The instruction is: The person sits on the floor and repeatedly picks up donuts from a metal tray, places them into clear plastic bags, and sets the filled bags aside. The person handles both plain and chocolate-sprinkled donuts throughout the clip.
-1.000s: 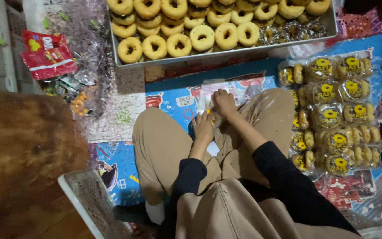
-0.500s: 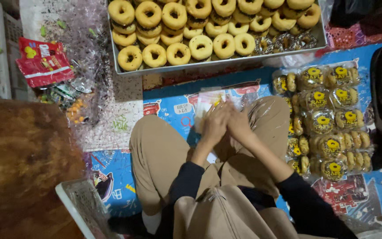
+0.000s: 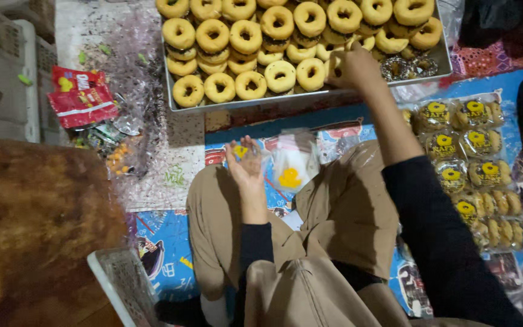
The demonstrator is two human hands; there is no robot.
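Right hand [image 3: 353,68] reaches to the metal tray [image 3: 310,100] of golden ring doughnuts [image 3: 281,74] at top centre, fingers closing on one; left hand [image 3: 246,162] holds a clear plastic bag [image 3: 294,162] — unfilled — mid-frame; many filled packets [image 3: 467,163] lie stacked at right.

The person wears khaki-tan trousers and a matching tan top, with dark navy long sleeves ending partway down each forearm, leaving the left hand [image 3: 246,163] and right hand [image 3: 353,68] bare.
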